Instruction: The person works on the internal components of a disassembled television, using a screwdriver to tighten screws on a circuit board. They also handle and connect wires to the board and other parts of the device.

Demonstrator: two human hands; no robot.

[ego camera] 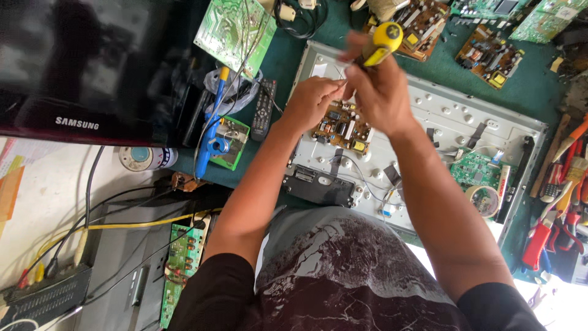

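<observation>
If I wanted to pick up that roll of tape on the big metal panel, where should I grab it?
Grab the roll of tape by its outer rim, coming straight down from above. It seems to lie flat on the metal back panel, hole facing up, so fingers can pinch across the ring, or hook one inside the hole. Come from the near edge: a green circuit board sits close behind it.

A single head-worn camera looks steeply down from above the person's chest, close to the work. It faces forward over the green surface (288, 61), taking in both forearms, the metal panel back (441, 116) ahead and the dark screen (79, 61) at upper left.
</observation>
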